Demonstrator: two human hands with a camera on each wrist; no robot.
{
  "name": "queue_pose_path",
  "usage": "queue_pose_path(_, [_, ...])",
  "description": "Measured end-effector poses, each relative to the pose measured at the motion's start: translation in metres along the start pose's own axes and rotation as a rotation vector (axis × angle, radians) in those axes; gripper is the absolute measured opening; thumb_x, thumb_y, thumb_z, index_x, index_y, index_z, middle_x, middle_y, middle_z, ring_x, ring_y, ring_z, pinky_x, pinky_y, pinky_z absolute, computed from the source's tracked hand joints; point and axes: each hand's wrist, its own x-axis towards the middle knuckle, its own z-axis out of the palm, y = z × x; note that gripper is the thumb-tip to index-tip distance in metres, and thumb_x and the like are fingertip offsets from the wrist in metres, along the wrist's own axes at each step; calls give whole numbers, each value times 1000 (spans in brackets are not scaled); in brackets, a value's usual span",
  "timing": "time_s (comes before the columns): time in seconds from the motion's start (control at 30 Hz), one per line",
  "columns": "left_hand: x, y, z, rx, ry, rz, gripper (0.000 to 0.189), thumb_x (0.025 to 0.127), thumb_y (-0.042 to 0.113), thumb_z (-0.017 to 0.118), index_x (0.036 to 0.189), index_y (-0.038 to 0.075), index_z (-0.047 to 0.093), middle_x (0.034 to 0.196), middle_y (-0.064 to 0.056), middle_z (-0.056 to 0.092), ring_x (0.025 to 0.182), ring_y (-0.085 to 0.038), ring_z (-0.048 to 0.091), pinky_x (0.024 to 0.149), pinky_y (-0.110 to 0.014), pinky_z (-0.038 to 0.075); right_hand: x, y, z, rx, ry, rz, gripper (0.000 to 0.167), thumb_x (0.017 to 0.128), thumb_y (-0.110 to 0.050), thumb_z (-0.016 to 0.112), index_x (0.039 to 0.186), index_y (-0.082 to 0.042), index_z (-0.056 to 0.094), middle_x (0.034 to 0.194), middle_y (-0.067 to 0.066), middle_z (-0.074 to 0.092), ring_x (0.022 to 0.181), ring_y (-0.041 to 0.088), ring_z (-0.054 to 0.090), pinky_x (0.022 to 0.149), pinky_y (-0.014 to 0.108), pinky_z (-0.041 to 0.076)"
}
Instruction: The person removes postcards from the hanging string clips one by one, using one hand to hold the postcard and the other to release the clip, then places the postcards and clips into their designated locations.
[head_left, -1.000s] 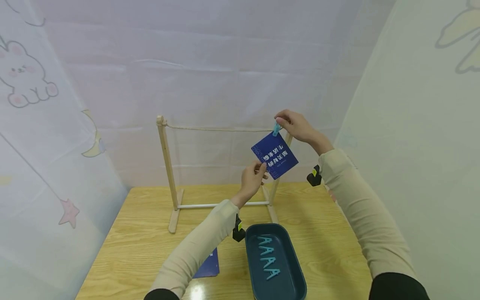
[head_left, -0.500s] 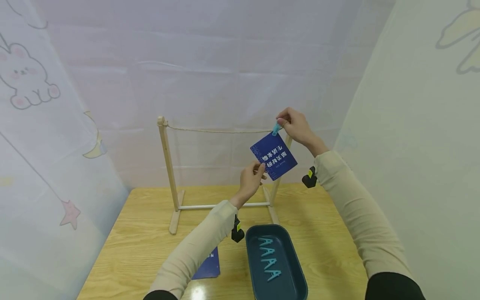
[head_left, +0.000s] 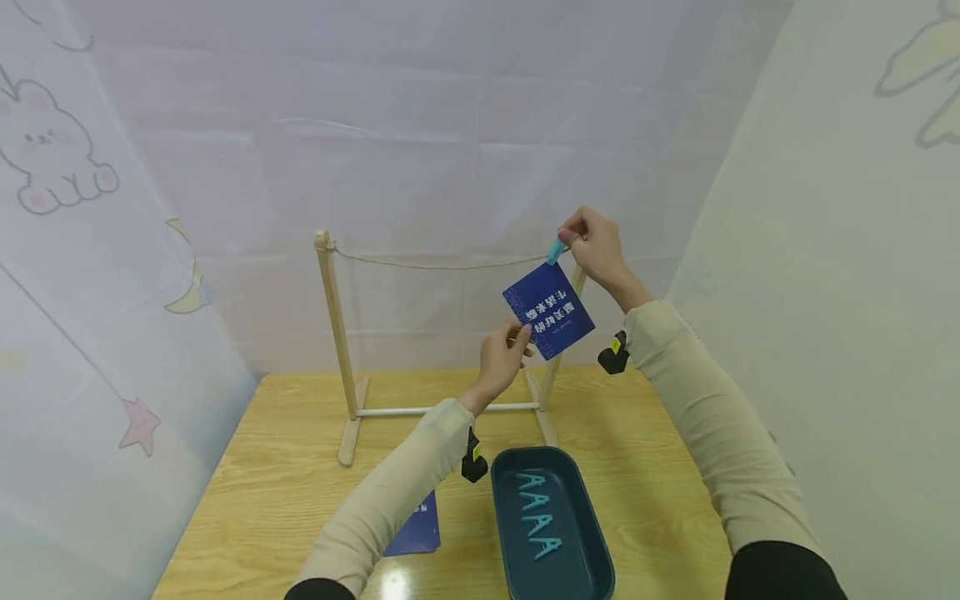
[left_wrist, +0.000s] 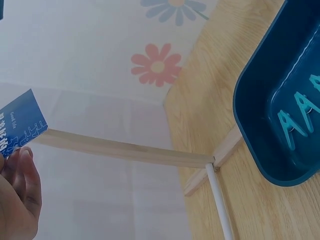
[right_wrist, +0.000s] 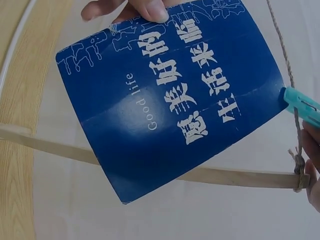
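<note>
My left hand (head_left: 501, 358) pinches a dark blue square card (head_left: 551, 312) by its lower left edge, thumb on the printed face. The card is tilted corner-up, white lettering toward me. At its top corner sits a light blue clothespin (head_left: 555, 251), whose handle end my right hand (head_left: 597, 250) pinches. The right wrist view has the clothespin (right_wrist: 305, 107) at the card's corner, with the rope (right_wrist: 282, 37) passing across it near the knot on the post. Only part of the card (left_wrist: 22, 120) shows in the left wrist view, beside the left fingers.
A wooden frame with a left post (head_left: 335, 325) and a white bottom bar (head_left: 393, 412) holds the rope. In front, a dark blue tray (head_left: 573, 500) contains several light blue clothespins (head_left: 536, 524). Another blue card (head_left: 420, 533) lies on the table, partly under the left forearm.
My right hand has risen slightly, and the clothespin leans further to the right. The right forearm has shifted a little left. The card and left hand stay nearly in place.
</note>
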Motion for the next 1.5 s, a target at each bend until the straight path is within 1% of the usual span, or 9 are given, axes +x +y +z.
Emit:
queue_pose_path(0.17, [0,2,-1,5,-7,-8,20,106,16,50,106,1,63,99,-22,67,78,-24,69,57,-25,56,2,1,2,5,56,-11,6,95,4,60,90,7,60,84,22,66,68,16,53,61,22,38])
queue_pose_path(0.4, [0,3,-2,1,9,14,20,105,13,51,106,-3,63,96,-21,67,77,-29,69,55,-26,56,3,0,-1,15,116,10,7,92,5,62,86,8,60,84,23,66,66,13,50,59,21,37])
queue_pose_path(0.5, [1,2,-3,-2,13,16,21,105,14,51,106,-3,63,97,-21,67,76,-28,69,54,-26,56,5,-1,-1,40,152,4,6,91,9,61,85,9,60,86,23,67,67,13,50,59,20,36])
queue_pose_path(0.67, [1,0,-5,0,28,0,20,105,15,52,102,-2,63,94,-17,68,73,-23,69,54,-26,56,5,-1,-1,73,186,-37,7,90,13,59,83,11,59,86,24,68,65,10,52,57,18,37])
queue_pose_path(0.87, [0,-2,-5,5,35,-18,20,105,15,52,102,-2,63,93,-16,68,74,-24,69,54,-26,56,1,-1,-1,73,170,-76,8,88,17,56,84,11,59,87,24,68,68,5,55,56,18,37])
queue_pose_path(1.1, [-3,-3,-8,-2,35,-5,20,105,13,52,103,-4,63,95,-23,66,79,-36,69,54,-26,56,-3,-5,-2,42,127,-86,6,90,12,60,85,9,60,87,23,68,69,11,54,53,17,32])
queue_pose_path(1.2, [-4,-3,-9,3,31,1,21,105,13,51,104,-4,63,96,-24,66,78,-35,69,54,-26,55,-4,-4,-1,29,122,-84,6,90,11,61,86,8,60,86,22,68,70,13,56,54,17,34])
queue_pose_path(1.33, [-5,-5,-10,20,40,12,20,105,13,51,103,-3,63,94,-19,67,76,-30,69,54,-25,55,-6,-2,0,21,117,-87,5,91,12,61,87,8,60,88,22,68,73,18,59,55,18,36])
queue_pose_path(1.5, [-6,-8,-10,34,48,12,20,105,14,51,101,-1,63,94,-18,67,73,-23,69,55,-31,57,-9,-1,1,15,124,-111,5,89,13,61,87,9,60,87,24,67,71,23,58,57,19,35])
